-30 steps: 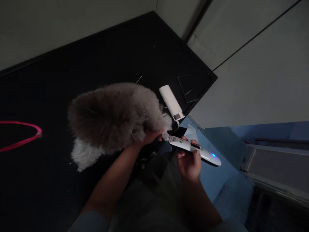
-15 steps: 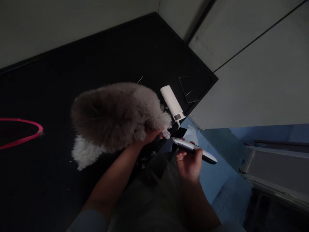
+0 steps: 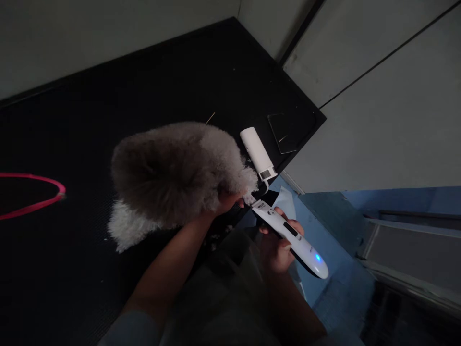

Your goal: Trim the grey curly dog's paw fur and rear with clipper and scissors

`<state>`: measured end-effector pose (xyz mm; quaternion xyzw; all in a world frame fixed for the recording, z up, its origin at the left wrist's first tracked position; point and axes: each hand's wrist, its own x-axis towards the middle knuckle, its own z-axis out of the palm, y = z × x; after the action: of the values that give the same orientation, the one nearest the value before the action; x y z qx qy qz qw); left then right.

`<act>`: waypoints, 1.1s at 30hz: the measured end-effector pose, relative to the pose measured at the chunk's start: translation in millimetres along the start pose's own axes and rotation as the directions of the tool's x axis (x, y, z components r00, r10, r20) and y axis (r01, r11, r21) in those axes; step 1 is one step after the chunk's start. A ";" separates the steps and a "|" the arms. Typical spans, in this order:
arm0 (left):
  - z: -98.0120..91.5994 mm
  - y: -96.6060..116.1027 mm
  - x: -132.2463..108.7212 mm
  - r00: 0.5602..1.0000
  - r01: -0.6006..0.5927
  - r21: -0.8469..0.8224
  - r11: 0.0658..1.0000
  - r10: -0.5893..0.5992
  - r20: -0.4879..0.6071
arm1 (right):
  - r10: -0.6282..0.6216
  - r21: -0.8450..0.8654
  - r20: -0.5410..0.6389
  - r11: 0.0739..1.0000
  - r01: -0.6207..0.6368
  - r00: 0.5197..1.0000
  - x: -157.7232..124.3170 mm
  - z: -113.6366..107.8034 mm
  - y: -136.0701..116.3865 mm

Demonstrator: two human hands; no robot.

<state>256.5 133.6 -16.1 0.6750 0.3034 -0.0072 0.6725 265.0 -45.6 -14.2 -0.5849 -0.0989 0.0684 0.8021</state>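
A fluffy grey-brown dog [image 3: 173,168], with white fur low on its left side, is on the black table. My left hand [image 3: 228,203] is closed around a pale furry leg at the dog's right end, and fur hides part of the fingers. The paw [image 3: 249,196] pokes out beyond that hand. In my right hand [image 3: 279,252] is a white electric hair clipper [image 3: 284,226] with a blue light lit on its body. Its blade end touches or nearly touches the paw fur; I cannot tell which.
On the black table [image 3: 173,81], a white cylindrical device [image 3: 256,153] lies beside the dog, near a thin dark rectangular plate [image 3: 283,134]. A pink loop [image 3: 43,179] shows at far left. Cut fur tufts [image 3: 215,236] lie near the table's front edge. Blue floor [image 3: 324,269] shows at right.
My right hand has rolled the clipper so its broad white face now shows, and its rear end has swung lower. The dog's head has shifted slightly right. My left hand keeps its hold.
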 end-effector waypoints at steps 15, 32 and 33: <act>2.1 -10.6 4.2 1.000 0.012 -0.057 0.998 -0.011 0.020 | 0.231 0.154 -0.046 0.963 -0.222 0.972 7.1 -7.2 -3.5; 2.8 -6.4 3.5 0.989 -0.144 -0.119 0.982 0.146 0.008 | -0.244 -0.145 0.218 0.949 0.279 0.945 13.2 -18.5 -14.4; 3.3 -9.0 4.2 0.985 -0.170 -0.117 0.979 0.173 0.018 | -0.282 -0.216 0.282 0.913 0.347 0.917 12.9 -22.0 -15.9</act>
<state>257.5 131.4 -26.3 0.6588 0.2345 0.0586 0.7124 282.7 -67.9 -4.6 -0.6489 -0.2988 -0.0046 0.6997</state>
